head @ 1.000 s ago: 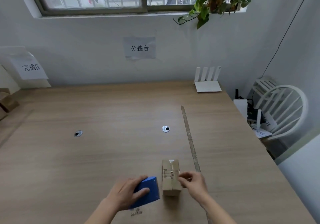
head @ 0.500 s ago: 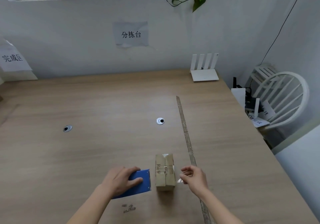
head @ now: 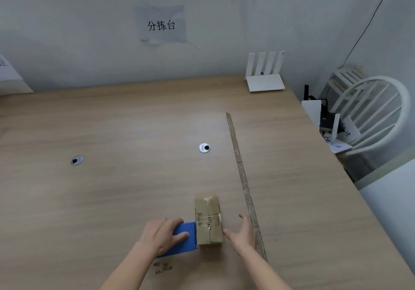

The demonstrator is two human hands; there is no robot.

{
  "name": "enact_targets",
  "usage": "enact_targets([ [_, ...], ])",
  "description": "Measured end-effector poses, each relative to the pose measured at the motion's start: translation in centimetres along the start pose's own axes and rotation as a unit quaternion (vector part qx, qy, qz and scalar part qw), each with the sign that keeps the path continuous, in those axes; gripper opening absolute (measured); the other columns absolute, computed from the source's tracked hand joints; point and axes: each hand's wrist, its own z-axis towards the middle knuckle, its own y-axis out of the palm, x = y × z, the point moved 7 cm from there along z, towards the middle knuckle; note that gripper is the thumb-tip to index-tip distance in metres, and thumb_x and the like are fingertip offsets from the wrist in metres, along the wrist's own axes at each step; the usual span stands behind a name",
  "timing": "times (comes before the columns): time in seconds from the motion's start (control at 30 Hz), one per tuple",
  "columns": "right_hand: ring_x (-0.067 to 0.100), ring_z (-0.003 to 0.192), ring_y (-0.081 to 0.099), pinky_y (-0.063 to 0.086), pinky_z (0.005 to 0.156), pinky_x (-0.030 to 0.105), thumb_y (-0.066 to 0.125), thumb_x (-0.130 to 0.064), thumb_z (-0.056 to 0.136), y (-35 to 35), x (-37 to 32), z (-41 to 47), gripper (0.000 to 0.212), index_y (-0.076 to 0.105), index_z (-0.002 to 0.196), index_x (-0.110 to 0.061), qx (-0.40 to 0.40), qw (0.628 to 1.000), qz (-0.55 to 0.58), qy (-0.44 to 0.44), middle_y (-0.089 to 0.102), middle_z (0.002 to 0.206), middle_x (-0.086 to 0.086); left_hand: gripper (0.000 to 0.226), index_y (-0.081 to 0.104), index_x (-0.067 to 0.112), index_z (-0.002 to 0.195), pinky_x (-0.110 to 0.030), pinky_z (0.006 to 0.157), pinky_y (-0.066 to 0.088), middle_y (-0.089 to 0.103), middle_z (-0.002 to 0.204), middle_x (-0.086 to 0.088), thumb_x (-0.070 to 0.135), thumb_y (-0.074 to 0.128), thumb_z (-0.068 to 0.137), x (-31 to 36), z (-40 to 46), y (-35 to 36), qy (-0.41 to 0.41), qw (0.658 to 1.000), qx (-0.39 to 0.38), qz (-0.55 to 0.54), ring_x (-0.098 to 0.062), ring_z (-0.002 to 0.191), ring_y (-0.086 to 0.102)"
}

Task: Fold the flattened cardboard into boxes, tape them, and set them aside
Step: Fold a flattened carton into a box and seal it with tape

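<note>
Light wood-grain counter (head: 112, 200): broad bare surface toward the far and left edges, two round metal cable grommets (head: 204, 148) mid-surface. Long thin cardboard strip (head: 243, 177) runs from mid-counter to the near edge, right of centre. White four-antenna router (head: 265, 81) at the far right corner. White spindle-back chair (head: 377, 114) beyond the right edge.

Small brown taped cardboard box (head: 207, 220): closed, clear tape over its top seam, dark printed marks; stands near the near edge, just left of the strip.

Blue tape dispenser (head: 184, 238): touching the box's left side. Left hand (head: 161, 236) grips it, fingers curled over. Right hand (head: 241, 233), fingers straight and apart, at the box's right side.
</note>
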Motion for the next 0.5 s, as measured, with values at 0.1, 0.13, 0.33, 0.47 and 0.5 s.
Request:
enact_targets([
  [0.1,0.017,0.140,0.043,0.035,0.117,0.034,0.066,-0.024,0.096,-0.1,-2.9,-1.4,0.060,0.040,0.150,-0.025,0.006,0.995,-0.014,-0.101,0.044,0.155,-0.002,0.064,0.054,0.039,0.128,-0.033,0.068,0.047,0.072,0.103,0.005,0.077,0.029,0.082,0.1,0.1,0.2,0.000,1.000,-0.001,-0.016,-0.016,0.082,0.065],
  [0.13,0.014,0.141,0.042,0.035,0.117,0.034,0.064,-0.034,0.096,0.7,-3.9,-2.0,0.065,0.034,0.154,-0.027,-0.019,0.991,-0.026,-0.132,0.041,0.158,-0.006,0.065,0.053,0.040,0.129,-0.033,0.070,0.047,0.072,0.104,0.005,0.077,0.030,0.082,0.3,0.1,0.2,-0.001,1.000,0.000,-0.018,-0.017,0.085,0.066],
  [0.33,0.019,0.144,0.036,0.043,0.106,0.035,0.066,-0.067,0.080,3.7,-4.3,-3.6,0.126,-0.030,0.153,-0.032,-0.094,0.965,-0.190,-0.153,0.018,0.165,-0.003,0.064,0.053,0.040,0.128,-0.034,0.069,0.042,0.072,0.104,0.003,0.076,0.028,0.081,0.8,-0.8,0.5,-0.015,0.998,0.020,-0.052,-0.020,0.091,0.066],
  [0.47,0.027,0.133,0.047,0.047,0.099,0.039,0.062,-0.066,0.080,4.1,-5.2,-3.5,0.126,-0.031,0.153,-0.023,-0.088,0.947,-0.269,-0.154,0.023,0.160,0.006,0.063,0.052,0.042,0.128,-0.034,0.065,0.039,0.072,0.105,0.004,0.077,0.029,0.082,0.3,-1.9,0.4,-0.017,0.997,0.024,-0.070,-0.018,0.090,0.066],
  [0.5,0.028,0.131,0.049,0.048,0.098,0.040,0.063,-0.064,0.079,4.2,-5.5,-3.3,0.126,-0.028,0.155,-0.021,-0.088,0.945,-0.276,-0.152,0.024,0.158,0.008,0.062,0.051,0.043,0.129,-0.034,0.065,0.038,0.072,0.104,0.004,0.077,0.029,0.082,0.2,-2.1,0.2,-0.015,0.997,0.027,-0.068,-0.018,0.090,0.066],
])
